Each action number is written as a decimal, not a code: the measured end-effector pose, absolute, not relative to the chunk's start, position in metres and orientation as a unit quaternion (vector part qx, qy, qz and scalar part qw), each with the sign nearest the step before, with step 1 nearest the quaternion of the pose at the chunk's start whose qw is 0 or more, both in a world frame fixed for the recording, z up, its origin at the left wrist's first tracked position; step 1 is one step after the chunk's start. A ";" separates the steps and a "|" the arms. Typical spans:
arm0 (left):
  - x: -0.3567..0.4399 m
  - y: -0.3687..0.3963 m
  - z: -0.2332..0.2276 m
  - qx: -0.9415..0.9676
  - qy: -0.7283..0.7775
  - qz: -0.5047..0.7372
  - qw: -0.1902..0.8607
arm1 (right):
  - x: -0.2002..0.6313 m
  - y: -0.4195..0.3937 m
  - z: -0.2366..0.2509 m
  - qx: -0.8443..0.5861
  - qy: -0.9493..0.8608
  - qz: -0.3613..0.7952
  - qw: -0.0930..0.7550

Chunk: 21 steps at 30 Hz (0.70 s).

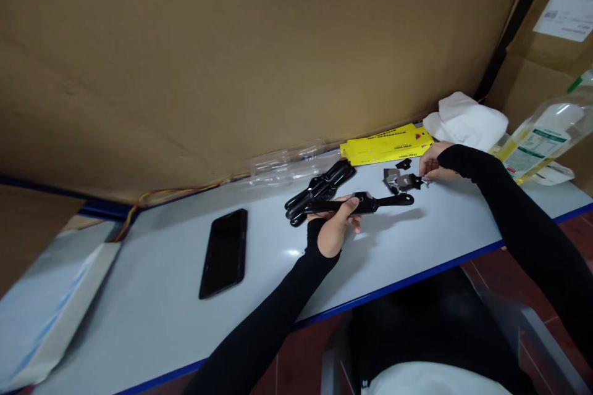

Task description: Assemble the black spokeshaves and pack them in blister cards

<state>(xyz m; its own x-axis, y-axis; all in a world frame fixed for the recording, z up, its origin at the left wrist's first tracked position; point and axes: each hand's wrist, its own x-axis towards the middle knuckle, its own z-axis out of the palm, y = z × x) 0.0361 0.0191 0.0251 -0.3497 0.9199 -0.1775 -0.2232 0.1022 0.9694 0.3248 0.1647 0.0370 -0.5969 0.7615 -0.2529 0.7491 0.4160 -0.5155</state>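
**Hands at a white worktable**

A phone (223, 253) lies left. The left hand (334, 226) grips a stiff, light-looking black tool (365, 203) mid-handle, above the table (162, 296). The right hand (433, 162) pinches small metal parts (399, 181).

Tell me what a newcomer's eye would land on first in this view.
Most striking is the left hand at the middle of the white table, holding a long black tool just above it, beside a pile of black handles. Farther back, the right hand touches small metal parts next to bright yellow packs. A black phone lies flat to the left.
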 end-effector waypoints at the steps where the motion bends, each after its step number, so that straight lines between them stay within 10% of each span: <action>1: 0.036 0.019 0.025 0.308 0.566 0.591 0.484 | 0.326 0.166 0.034 -0.445 -0.843 0.301 0.017; 12: 0.038 0.017 0.018 0.337 0.547 0.612 0.461 | 0.267 0.119 0.053 -0.377 -0.794 0.303 0.368; 21: 0.038 0.016 0.007 0.407 0.558 0.587 0.422 | 0.224 0.081 0.034 -0.334 -0.790 0.391 0.334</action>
